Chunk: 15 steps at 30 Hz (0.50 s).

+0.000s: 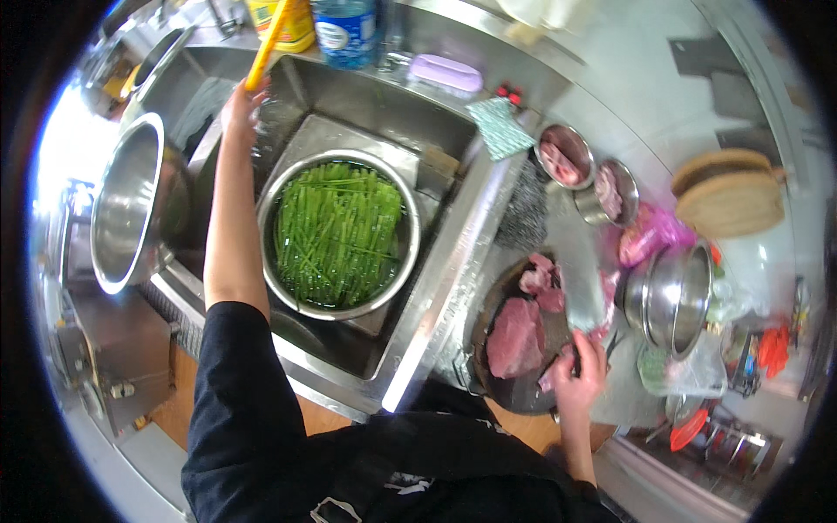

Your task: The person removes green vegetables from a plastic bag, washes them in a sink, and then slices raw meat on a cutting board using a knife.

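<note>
My left hand (243, 114) grips a yellow-orange stick (267, 49) over the back of the sink; its far end runs out of the picture. On the right, my right hand (579, 379) is closed around the handle of a cleaver. The broad cleaver blade (582, 284) points away from me, blurred, above the far side of a round chopping board (487, 376). A large piece of raw red meat (516, 340) lies on that board, with smaller meat pieces (541, 278) behind it. Cut green stalks (337, 229) sit in water in a steel bowl (414, 255).
The bowl stands inside a steel sink (386, 118). A steel basin (121, 209) is at the left. Small bowls of meat (565, 157), a pink bag (657, 235), stacked steel bowls (680, 304) and round wooden pieces (732, 202) line the right counter. A blue bottle (343, 33) stands behind.
</note>
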{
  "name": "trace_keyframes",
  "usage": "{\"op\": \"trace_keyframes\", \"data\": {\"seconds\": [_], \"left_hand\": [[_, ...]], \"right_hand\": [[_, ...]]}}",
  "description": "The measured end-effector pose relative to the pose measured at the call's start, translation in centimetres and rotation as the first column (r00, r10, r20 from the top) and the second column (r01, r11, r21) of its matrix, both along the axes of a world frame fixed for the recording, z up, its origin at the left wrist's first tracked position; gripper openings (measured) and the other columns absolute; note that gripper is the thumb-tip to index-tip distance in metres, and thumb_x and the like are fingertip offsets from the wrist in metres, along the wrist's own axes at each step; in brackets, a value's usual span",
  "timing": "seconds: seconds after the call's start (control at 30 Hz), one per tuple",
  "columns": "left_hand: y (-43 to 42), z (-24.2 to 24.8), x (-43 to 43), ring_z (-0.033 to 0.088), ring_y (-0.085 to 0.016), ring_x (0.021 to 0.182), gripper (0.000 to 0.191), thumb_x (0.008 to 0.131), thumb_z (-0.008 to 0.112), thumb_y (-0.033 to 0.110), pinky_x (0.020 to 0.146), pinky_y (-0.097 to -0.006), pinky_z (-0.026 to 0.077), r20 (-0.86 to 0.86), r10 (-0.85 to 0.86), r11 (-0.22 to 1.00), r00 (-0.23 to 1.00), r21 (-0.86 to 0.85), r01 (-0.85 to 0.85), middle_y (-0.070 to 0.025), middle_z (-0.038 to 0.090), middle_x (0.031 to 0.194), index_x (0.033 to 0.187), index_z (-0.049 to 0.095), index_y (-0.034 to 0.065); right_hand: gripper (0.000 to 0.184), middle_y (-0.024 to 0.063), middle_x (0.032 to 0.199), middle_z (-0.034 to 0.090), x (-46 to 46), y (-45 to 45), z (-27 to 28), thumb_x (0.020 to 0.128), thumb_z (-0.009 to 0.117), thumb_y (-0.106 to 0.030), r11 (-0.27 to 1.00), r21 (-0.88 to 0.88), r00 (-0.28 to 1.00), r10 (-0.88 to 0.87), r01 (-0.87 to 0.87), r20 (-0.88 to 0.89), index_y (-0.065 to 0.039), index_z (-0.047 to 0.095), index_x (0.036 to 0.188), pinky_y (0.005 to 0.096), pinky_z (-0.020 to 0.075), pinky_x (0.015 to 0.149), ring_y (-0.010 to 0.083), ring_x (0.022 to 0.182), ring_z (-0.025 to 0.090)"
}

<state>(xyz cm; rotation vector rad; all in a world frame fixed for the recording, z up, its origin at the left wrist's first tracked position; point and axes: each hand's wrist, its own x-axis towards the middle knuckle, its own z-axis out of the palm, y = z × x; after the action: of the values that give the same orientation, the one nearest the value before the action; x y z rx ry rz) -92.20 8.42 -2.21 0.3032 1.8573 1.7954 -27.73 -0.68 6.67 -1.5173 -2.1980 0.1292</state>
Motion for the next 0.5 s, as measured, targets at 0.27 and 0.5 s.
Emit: {"op": "trace_keyframes", "data": {"seconds": [0.27, 0.5], "left_hand": [[-4.3, 4.3, 7.3, 0.056, -0.013, 0.100, 0.036, 0.097, 0.044, 0.030, 0.094, -0.0286, 0.038, -0.424, -0.473, 0.878, 0.773, -0.150, 0.455, -0.0048, 0.066, 0.103, 0.105, 0.068, 0.0040], [-5.8, 4.9, 9.8, 0.053, -0.024, 0.115, 0.028, 0.093, 0.054, 0.025, 0.095, -0.0341, 0.041, -0.792, -0.242, 0.967, 0.561, -0.150, 0.205, -0.0142, 0.065, 0.110, 0.107, 0.068, 0.0055]], "right_hand": [[0.043, 0.0083, 0.086, 0.053, -26.7, 6.5, -6.3, 0.070, 0.065, -0.003, 0.756, 0.020, 0.753, 0.654, -0.654, -0.074, -0.013, 0.065, 0.111, 0.0359, 0.0519, 0.066, 0.0253, 0.078, 0.059], [0.036, 0.0099, 0.081, 0.056, -35.7, 6.1, -8.8, 0.079, 0.055, -0.001, 0.705, -0.251, 0.672, 0.411, -0.663, -0.616, -0.006, 0.061, 0.115, 0.0327, 0.0503, 0.063, 0.0220, 0.070, 0.059]]}}
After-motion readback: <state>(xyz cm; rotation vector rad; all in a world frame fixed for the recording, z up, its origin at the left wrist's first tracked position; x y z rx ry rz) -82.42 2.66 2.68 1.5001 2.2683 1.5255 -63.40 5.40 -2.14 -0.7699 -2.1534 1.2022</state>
